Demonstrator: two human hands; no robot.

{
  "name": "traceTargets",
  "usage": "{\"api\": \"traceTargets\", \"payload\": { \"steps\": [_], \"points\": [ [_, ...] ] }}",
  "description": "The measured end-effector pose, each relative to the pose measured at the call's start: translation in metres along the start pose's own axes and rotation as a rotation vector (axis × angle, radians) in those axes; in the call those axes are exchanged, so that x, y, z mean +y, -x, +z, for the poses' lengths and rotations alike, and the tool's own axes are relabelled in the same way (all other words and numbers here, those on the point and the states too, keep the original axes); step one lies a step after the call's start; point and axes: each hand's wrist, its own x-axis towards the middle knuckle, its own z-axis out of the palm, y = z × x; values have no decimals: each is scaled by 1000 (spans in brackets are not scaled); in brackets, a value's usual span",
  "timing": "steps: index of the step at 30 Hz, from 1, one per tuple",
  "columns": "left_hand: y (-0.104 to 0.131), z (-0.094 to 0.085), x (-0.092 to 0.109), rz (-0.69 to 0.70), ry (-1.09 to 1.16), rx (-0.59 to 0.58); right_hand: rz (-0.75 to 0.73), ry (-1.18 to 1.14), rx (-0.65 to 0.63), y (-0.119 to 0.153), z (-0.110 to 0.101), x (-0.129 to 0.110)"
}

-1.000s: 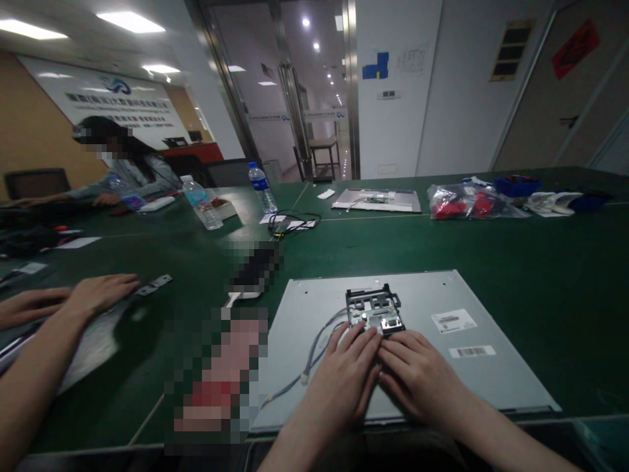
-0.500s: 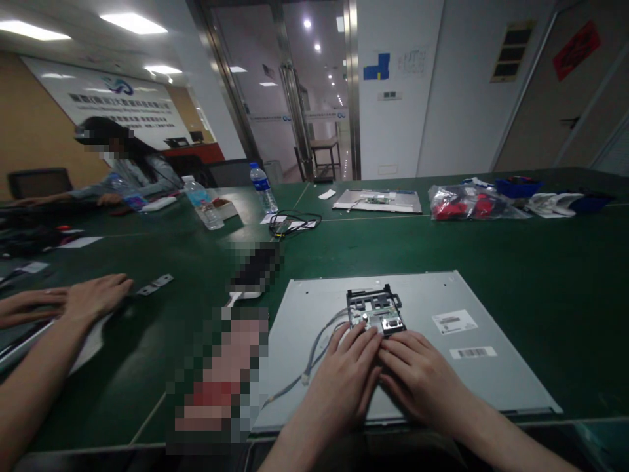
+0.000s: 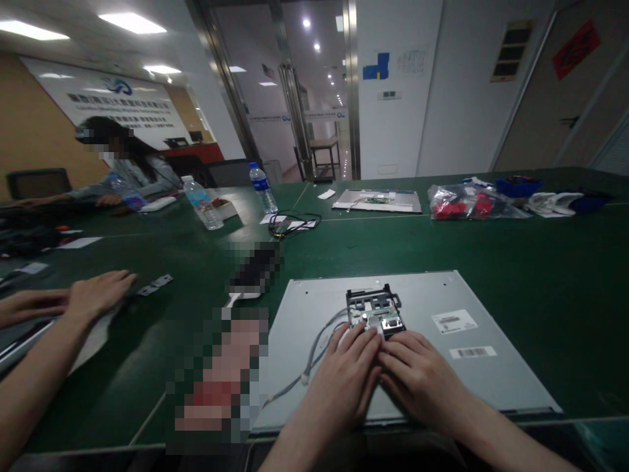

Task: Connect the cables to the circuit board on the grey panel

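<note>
A black plastic bracket with a circuit board [image 3: 376, 308] lies on the pale grey metal back of a flat display panel [image 3: 417, 295]. My left hand [image 3: 351, 364] grips the bracket's near left edge, fingers together. Close beside it, my right hand [image 3: 417, 367] holds the near right edge, its fingers also curled together. The fingertips are partly hidden at the board's near side. A grey cable [image 3: 310, 360] runs from the board's left side down across the panel. Two labels, the upper one a white sticker [image 3: 455, 321], are on the panel to the right.
Left of me, a co-worker's hands [image 3: 98, 295] rest near a small metal strip [image 3: 156, 284]. A phone [image 3: 255, 269] lies beyond the panel's left corner. Farther back are a water bottle [image 3: 263, 190], a coiled black cable [image 3: 295, 223], another panel [image 3: 378, 200] and a plastic bag [image 3: 472, 202].
My hands and the bracket stay in nearly the same place. The co-worker's hand at the left has shifted slightly to the right.
</note>
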Motion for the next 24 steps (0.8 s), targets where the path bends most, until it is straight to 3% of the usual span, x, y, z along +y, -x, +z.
{"api": "traceTargets", "payload": {
  "steps": [24],
  "points": [
    [0, 0, 0, -6, -11, -31, 9, -44, -31, 0, 0, 0]
  ]
}}
